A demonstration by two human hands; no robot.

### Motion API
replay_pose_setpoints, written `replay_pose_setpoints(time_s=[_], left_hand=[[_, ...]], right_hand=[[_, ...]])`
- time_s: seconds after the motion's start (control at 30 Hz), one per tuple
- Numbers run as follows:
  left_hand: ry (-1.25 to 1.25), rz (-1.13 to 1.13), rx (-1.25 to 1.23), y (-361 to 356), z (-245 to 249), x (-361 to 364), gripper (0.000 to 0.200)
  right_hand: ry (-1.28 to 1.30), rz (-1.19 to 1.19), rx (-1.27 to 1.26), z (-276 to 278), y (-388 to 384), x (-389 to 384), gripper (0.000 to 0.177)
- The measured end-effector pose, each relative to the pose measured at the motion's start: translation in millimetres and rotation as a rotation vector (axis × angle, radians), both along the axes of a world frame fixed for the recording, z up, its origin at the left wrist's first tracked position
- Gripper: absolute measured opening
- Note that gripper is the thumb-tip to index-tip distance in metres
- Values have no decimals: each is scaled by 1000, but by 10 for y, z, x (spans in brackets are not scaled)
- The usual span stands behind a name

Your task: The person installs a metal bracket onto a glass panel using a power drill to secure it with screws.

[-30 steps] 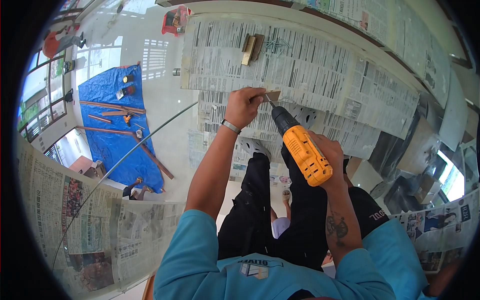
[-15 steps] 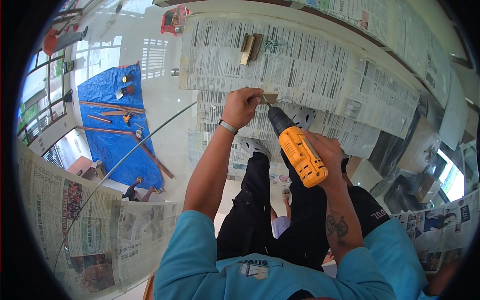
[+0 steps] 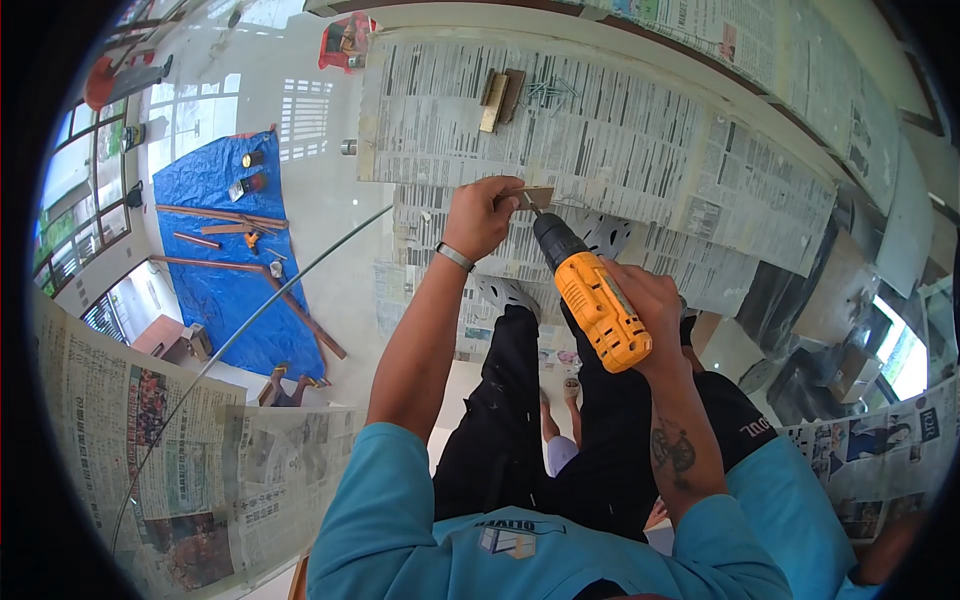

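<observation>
My left hand [image 3: 480, 215] is closed, pinching a small brown wood piece [image 3: 538, 197] near its left end. In my right hand [image 3: 648, 300] is a yellow and black power drill [image 3: 600, 310], its tip angled up and left against the wood piece. Whether the bit has entered the wood cannot be made out. Further up, on a newspaper-covered step [image 3: 430, 110], lie a few short wood pieces [image 3: 494, 100] beside several loose screws [image 3: 547, 95].
A blue tarp [image 3: 215, 330] with wooden strips and tools lies at the left. A thin metal rod [image 3: 300, 275] slants across the left. Someone in teal [image 3: 790, 490] is close on my right; another person [image 3: 110, 82] is far upper left. Newspaper covers the railing [image 3: 180, 450].
The drill has shifted very slightly left and up. The wood piece is tilted a little differently. A person below the tarp has changed position.
</observation>
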State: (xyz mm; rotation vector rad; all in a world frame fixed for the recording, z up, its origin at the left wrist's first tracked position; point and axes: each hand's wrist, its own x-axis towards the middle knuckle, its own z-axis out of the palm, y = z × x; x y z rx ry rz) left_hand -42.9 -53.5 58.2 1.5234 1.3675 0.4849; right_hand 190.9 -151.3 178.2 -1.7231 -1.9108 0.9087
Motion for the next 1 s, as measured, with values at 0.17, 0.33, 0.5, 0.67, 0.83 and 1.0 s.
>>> replay_pose_setpoints(time_s=[0.17, 0.33, 0.5, 0.67, 0.83, 1.0], left_hand=[[19, -3, -11, -4, 11, -4, 23], [1, 0, -16, -9, 8, -12, 23], [-2, -5, -28, -1, 20, -23, 24], [-9, 8, -25, 15, 45, -32, 24], [3, 12, 6, 34, 91, -45, 24], [6, 56, 43, 52, 295, -10, 24]], right_hand=[[-13, -4, -18, 5, 10, -20, 57], [-7, -4, -20, -12, 10, -31, 57], [-20, 10, -20, -2, 30, -39, 56], [-9, 5, 17, -23, 35, -48, 56], [-31, 16, 50, -7, 53, -54, 56], [-27, 13, 101, 58, 27, -51, 52]])
